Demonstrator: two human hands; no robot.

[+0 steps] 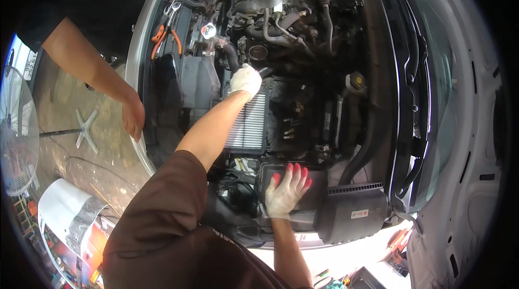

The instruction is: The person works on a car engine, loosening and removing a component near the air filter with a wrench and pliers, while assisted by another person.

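Observation:
In a white glove, my left hand [246, 81] is closed near the front of the engine bay, beside a black hose [231, 56]. A small light-coloured piece shows by its fingers, but what it grips, if anything, is hidden. Directly below its wrist lies a pleated air filter [248, 124] in a dark frame. My right hand [286, 189], gloved with red fingertips, rests with fingers spread on a flat black plastic cover [313, 181]. Beside that cover sits a black plastic box [354, 213] with a ribbed edge.
Orange-handled pliers [167, 37] and a wrench [172, 16] lie along the car's front edge, near a dark flat panel [165, 81]. Another person's hand [133, 118] rests at that edge. A fan [19, 132] and a white bucket [65, 208] stand left. The raised hood [470, 143] is right.

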